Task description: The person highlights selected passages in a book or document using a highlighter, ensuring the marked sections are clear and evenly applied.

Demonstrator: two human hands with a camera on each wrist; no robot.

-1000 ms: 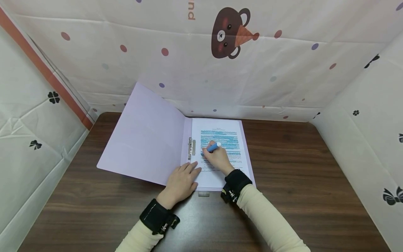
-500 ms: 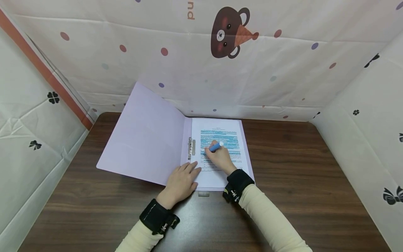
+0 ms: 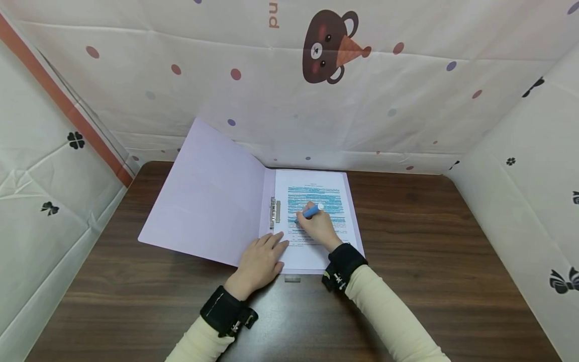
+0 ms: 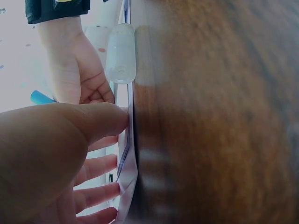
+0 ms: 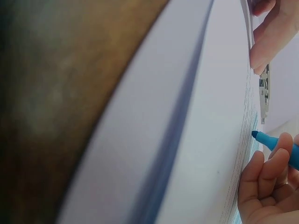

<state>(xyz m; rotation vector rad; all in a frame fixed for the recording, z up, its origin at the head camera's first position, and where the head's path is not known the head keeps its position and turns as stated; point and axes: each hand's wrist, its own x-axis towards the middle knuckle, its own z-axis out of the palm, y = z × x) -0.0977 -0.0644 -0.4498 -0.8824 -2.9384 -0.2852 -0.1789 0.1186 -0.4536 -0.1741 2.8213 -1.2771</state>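
Note:
A purple folder [image 3: 203, 201] lies spread on the table, its left cover raised at an angle. On its right side is a printed sheet [image 3: 303, 259], many lines marked in blue. My right hand [image 3: 320, 229] pinches a blue highlighter [image 3: 311, 211], whose dark blue tip [image 5: 254, 134] is at the marked lines in the right wrist view. My left hand [image 3: 260, 261] rests with spread fingers [image 4: 96, 169] across the folder's lower spine and the sheet's lower left edge.
A metal clip [image 3: 273, 213] sits on the folder's spine. By the folder's front edge is a small pale rounded piece [image 3: 292, 278], larger in the left wrist view. The brown wooden table [image 3: 429, 251] is bounded by patterned cloth walls [image 3: 271, 100].
My right hand has slid slightly to the right over the sheet with the highlighter. The left hand and the folder stay put.

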